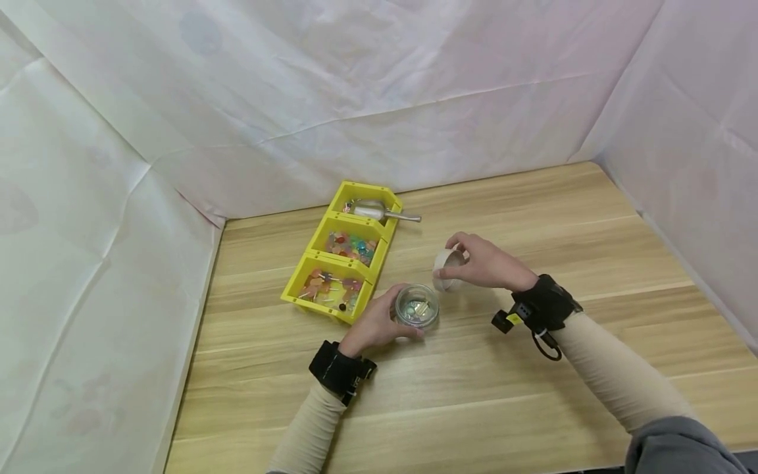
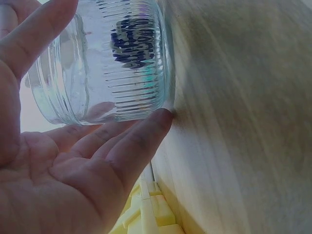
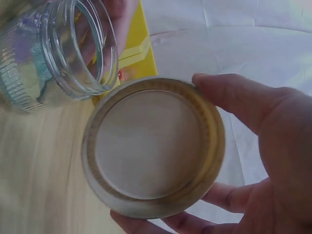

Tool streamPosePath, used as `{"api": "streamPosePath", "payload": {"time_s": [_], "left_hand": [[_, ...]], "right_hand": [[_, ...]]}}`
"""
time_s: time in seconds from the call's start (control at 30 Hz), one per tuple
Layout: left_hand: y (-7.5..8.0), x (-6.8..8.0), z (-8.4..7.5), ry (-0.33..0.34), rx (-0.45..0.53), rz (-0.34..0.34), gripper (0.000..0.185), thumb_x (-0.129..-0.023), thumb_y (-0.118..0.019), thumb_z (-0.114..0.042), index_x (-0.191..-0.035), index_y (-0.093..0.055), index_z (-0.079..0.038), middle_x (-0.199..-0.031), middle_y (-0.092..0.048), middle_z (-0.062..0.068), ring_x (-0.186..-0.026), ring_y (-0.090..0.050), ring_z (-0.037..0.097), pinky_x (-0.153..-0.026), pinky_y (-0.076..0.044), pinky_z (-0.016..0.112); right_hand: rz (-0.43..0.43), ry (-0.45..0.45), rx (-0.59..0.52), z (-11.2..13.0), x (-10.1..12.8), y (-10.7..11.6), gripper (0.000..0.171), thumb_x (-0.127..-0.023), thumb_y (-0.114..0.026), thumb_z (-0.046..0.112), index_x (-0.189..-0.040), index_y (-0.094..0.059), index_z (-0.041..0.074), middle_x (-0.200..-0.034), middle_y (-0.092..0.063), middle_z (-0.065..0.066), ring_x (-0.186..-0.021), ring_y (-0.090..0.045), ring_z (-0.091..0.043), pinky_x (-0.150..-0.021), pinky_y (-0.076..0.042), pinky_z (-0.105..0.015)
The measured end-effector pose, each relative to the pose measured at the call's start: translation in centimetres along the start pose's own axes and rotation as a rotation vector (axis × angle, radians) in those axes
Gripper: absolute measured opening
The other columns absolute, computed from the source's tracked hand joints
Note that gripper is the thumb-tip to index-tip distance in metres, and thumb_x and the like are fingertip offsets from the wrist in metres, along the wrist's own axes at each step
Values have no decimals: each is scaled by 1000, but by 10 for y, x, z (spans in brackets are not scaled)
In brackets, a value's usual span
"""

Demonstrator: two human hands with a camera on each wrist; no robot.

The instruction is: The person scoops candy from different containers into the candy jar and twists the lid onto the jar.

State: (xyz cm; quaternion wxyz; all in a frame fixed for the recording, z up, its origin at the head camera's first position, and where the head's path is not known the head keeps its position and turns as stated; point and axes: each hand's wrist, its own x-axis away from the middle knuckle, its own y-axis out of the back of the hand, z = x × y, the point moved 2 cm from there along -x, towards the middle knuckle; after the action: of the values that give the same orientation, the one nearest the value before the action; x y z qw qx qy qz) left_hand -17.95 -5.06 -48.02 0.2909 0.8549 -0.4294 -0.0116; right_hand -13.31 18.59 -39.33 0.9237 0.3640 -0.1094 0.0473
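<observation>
A ribbed clear glass jar (image 1: pixel 417 306) stands upright on the wooden table with its mouth uncovered. Small shiny pieces lie inside; their kind is unclear. My left hand (image 1: pixel 381 320) grips the jar from its left side, thumb and fingers around the glass (image 2: pixel 92 73). Just right of the jar, my right hand (image 1: pixel 488 264) holds a round, pale jar lid (image 3: pixel 151 146) by its rim, between thumb and fingers. The right wrist view shows the lid's inner face, with the jar's threaded mouth beside it. The lid is tilted on edge and apart from the jar.
Left of the jar sits a yellow three-compartment bin (image 1: pixel 290 297). Its front compartment holds lollipops (image 1: pixel 320 282), the middle one colourful candies (image 1: pixel 349 247). A metal scoop (image 1: pixel 370 210) lies in the back compartment, handle over the edge. White cloth walls (image 1: pixel 474 131) border the table.
</observation>
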Motion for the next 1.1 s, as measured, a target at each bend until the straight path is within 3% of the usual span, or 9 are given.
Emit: {"api": "streamPosePath", "payload": {"time_s": [0.23, 0.47, 0.6, 0.73, 0.9, 1.1], "left_hand": [[-1, 0, 1, -15, -1, -5, 89, -69, -92, -29, -145, -44, -30, -142, -56, -2, -132, -49, 19, -113, -41, 45], [-1, 0, 1, -19, -15, -9, 89, -69, -92, -30, -144, -45, -29, -141, -56, -2, -132, -50, 19, -113, -42, 45], [0, 1, 0, -20, -10, -8, 89, -69, -92, -30, -144, -46, -28, -141, -56, -3, -132, -50, 19, -113, -41, 45], [0, 1, 1, -16, -5, -3, 89, -69, -92, -30, -145, -45, -29, -142, -55, -3, -133, -48, 19, -114, -41, 44], [1, 1, 1, -13, 0, -5, 95, -69, -92, -32, -149, -40, -29, -148, -50, -2, -136, -45, 21, -116, -38, 45], [0, 1, 0, -30, 1, 2, 100, -71, -91, -33, -153, -35, -29, -151, -47, 1, -137, -44, 22, -117, -37, 45]], "right_hand": [[-7, -1, -45, -4, 5, -8, 65, -84, -76, 50, -121, -42, 10, -127, -53, -19, -106, -59, -30, -80, -52, -35], [-21, 36, -90, -5, 9, -16, 55, -86, -76, 47, -109, -41, 11, -97, -57, -9, -81, -52, -21, -63, -44, -29], [-42, 87, -124, -6, 11, -24, 49, -87, -76, 42, -103, -41, 11, -92, -52, -8, -76, -48, -21, -60, -42, -27], [-68, 177, -182, -6, 12, -35, 46, -86, -79, 32, -95, -40, 9, -106, -55, -9, -89, -49, -24, -70, -44, -29], [-93, 287, -182, -5, 14, -48, 45, -81, -84, 24, -88, -41, 12, -128, -53, -11, -116, -49, -28, -97, -47, -43], [-78, 348, -149, -6, 16, -58, 47, -77, -87, 24, -85, -42, 17, -132, -50, -8, -123, -48, -29, -104, -45, -52]]}}
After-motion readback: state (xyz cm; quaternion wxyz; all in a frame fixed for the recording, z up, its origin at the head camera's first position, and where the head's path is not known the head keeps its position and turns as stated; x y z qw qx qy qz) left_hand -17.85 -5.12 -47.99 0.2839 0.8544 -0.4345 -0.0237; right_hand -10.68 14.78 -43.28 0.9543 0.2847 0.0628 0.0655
